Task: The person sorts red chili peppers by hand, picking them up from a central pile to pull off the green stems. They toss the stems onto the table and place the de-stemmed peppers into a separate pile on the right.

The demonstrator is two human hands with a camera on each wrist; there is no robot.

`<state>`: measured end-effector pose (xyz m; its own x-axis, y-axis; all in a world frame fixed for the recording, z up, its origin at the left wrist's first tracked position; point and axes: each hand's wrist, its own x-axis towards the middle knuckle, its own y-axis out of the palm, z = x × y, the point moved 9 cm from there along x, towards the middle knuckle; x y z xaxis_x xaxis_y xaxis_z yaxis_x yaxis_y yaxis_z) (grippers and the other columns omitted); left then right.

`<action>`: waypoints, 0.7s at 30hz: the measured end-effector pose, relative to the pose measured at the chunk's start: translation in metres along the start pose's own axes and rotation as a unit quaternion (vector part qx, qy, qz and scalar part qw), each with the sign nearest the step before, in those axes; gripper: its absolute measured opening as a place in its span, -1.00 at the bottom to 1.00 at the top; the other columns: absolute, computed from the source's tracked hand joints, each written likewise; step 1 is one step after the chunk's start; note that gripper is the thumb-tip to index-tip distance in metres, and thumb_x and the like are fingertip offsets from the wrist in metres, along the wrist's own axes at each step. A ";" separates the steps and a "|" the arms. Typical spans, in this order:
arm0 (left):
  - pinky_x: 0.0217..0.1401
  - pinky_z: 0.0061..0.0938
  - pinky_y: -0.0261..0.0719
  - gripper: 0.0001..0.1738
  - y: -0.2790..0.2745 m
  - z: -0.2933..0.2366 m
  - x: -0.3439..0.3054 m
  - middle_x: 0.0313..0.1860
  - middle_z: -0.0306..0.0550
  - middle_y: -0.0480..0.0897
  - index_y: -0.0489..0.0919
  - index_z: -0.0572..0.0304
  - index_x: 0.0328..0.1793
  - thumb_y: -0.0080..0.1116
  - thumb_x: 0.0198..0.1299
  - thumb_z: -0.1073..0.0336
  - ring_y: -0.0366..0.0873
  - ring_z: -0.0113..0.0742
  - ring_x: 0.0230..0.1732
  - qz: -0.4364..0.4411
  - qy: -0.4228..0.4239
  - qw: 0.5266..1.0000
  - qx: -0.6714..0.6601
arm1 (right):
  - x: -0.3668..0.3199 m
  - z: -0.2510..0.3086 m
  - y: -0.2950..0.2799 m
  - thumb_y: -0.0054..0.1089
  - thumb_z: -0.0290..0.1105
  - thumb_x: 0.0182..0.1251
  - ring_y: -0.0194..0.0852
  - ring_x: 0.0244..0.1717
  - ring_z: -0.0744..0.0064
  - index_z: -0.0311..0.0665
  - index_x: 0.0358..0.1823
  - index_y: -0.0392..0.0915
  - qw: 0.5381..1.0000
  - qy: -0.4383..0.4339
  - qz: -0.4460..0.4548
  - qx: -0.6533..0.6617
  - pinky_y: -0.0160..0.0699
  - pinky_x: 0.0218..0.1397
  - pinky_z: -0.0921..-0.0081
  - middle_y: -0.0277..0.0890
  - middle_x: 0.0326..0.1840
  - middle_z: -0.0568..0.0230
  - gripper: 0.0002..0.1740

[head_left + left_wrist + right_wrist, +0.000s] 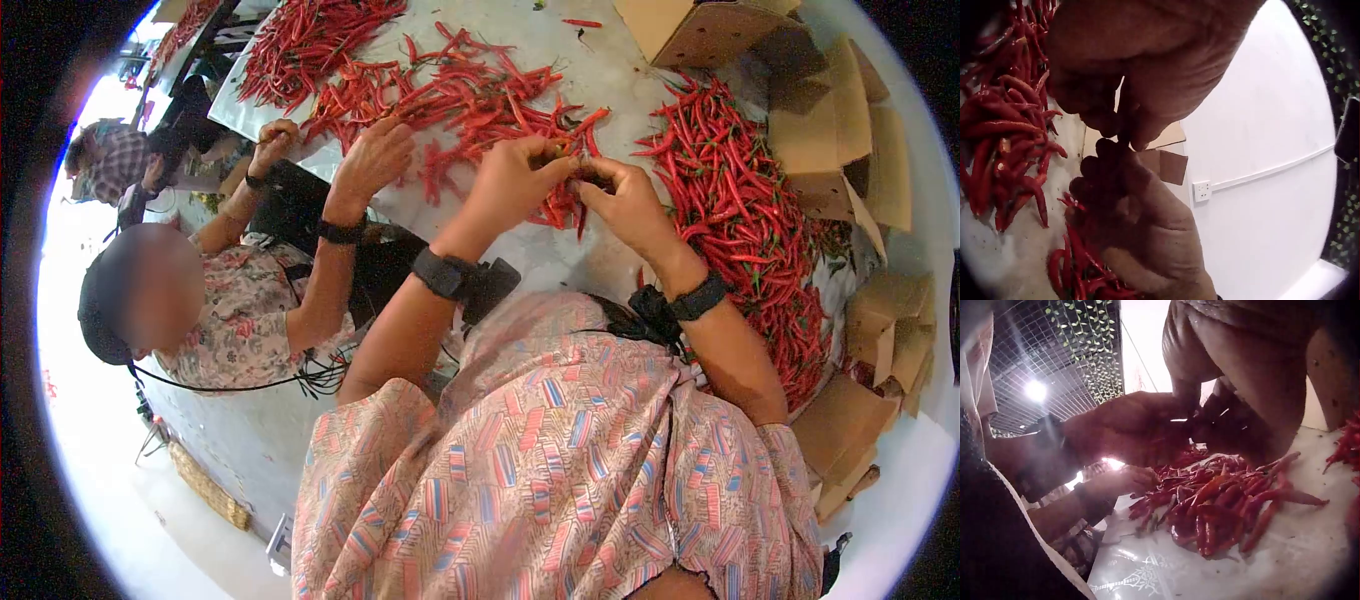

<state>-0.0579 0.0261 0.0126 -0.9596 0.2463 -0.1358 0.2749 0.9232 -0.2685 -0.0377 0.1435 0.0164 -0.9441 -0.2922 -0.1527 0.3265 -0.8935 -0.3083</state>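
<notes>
In the head view, the left hand (515, 185) and right hand (630, 210) meet fingertip to fingertip over the table. Curled fingers and thumbs of both pinch at a thin red chilli (582, 218) that hangs between them; its upper end is hidden. The left wrist view has the left hand (1154, 62) dark above and the right hand (1154, 225) below, tips touching. Seen from the right wrist, the right hand (1254, 369) is close at the upper right, the left hand (1129, 428) facing it. Loose chillies (470, 95) lie just beyond both hands.
A large chilli heap (740, 190) lies to the right, with open cardboard boxes (820, 130) beside it. Another pile (310, 45) is at the far left of the table (530, 260). A second person (240, 310) sits at the left, hands over the chillies.
</notes>
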 end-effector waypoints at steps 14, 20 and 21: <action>-0.57 -0.61 0.20 -0.75 0.015 0.039 -0.018 -0.61 -0.35 0.39 0.52 0.26 -0.40 0.02 0.19 0.22 0.25 -0.60 -0.59 0.054 -0.118 0.965 -0.227 | -0.005 0.009 0.011 0.17 -0.47 0.07 0.44 -0.34 0.55 -0.39 -0.30 0.56 0.994 -0.056 0.014 -0.090 0.39 -0.24 0.59 0.55 -0.37 0.23 -0.82; -0.59 -0.63 0.07 -0.72 0.014 0.044 -0.034 -0.63 -0.39 0.28 0.44 0.16 -0.45 -0.08 0.25 0.18 0.12 -0.60 -0.63 0.095 -0.145 0.937 -0.304 | -0.003 0.018 0.024 0.15 -0.46 0.09 0.45 -0.34 0.54 -0.38 -0.33 0.55 0.989 -0.120 0.049 -0.069 0.41 -0.24 0.57 0.54 -0.39 0.24 -0.86; -0.60 -0.64 0.12 -0.74 0.012 0.045 -0.033 -0.60 -0.37 0.35 0.48 0.15 -0.41 -0.07 0.24 0.18 0.17 -0.60 -0.62 0.111 -0.127 0.947 -0.274 | -0.002 0.021 0.027 0.14 -0.46 0.10 0.46 -0.35 0.55 -0.37 -0.33 0.56 0.984 -0.151 0.058 -0.073 0.41 -0.25 0.57 0.54 -0.39 0.25 -0.86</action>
<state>-0.0202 0.0161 -0.0292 -0.8173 0.4372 -0.3753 0.3291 0.8888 0.3188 -0.0280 0.1132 0.0280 -0.8632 -0.4978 0.0838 0.4159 -0.7954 -0.4409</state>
